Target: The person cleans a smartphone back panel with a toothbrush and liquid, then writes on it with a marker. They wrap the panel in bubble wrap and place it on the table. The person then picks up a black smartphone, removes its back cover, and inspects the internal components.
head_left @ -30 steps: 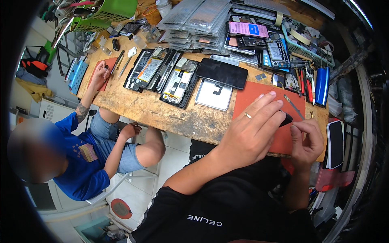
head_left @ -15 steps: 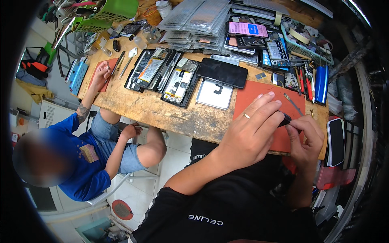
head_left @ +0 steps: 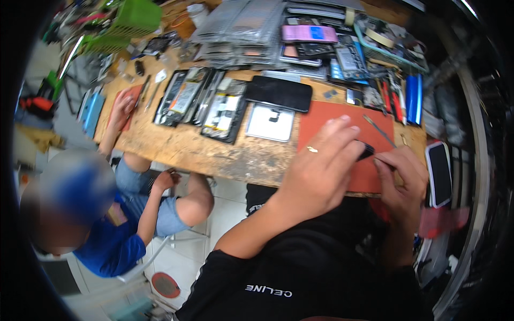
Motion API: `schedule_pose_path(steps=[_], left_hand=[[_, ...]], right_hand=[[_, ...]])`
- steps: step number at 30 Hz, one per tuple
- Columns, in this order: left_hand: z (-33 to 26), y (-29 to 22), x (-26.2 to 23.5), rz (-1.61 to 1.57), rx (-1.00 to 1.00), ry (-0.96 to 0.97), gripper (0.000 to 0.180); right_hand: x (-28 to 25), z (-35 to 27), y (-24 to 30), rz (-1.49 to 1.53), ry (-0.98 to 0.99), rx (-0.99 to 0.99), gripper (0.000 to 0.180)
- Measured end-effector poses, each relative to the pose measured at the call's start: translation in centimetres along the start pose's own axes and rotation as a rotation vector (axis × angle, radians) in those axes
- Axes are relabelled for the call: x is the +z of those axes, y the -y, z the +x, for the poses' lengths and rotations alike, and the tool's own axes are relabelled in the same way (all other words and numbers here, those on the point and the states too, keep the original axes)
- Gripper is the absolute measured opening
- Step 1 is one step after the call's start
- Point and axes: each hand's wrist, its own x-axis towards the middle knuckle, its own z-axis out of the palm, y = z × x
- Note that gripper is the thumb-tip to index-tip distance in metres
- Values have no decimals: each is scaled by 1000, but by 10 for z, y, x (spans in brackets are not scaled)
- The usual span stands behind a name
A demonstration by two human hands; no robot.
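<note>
My left hand, with a ring on one finger, is over the orange-red mat and is closed around a small black part. Only the dark end of that part shows past my fingertips; the rest is hidden. Just right of it, my right hand is pinched, thumb against fingers, a small gap from the part. What it pinches, if anything, cannot be made out. A thin metal tool lies on the mat beyond both hands.
Left of the mat lie a black phone, a white panel and opened phones. Bubble-wrapped stacks stand behind. Pliers and a blue cylinder are at the right. A co-worker sits at the left.
The whole view has shifted and blurred somewhat. My right fingertips have drawn slightly away from the black part. The co-worker's head has moved up and to the right.
</note>
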Motion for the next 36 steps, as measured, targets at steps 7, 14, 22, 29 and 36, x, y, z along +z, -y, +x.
schedule_pose_path(steps=[7, 14, 22, 29, 36], left_hand=[[-11, 5, -3, 84, 27, 6, 33], [-20, 3, -4, 100, 39, -30, 38], [-35, 11, 12, -10, 30, -126, 47], [-43, 14, 7, 47, 73, -100, 39], [-47, 16, -5, 129, 148, -6, 32]], right_hand=[[0, -7, -7, 70, -47, -28, 16], [11, -17, -10, 194, -54, -3, 12], [17, -20, -12, 234, -122, -90, 20], [7, -19, -18, 166, -98, -251, 30], [8, -23, -19, 171, -80, -198, 24]])
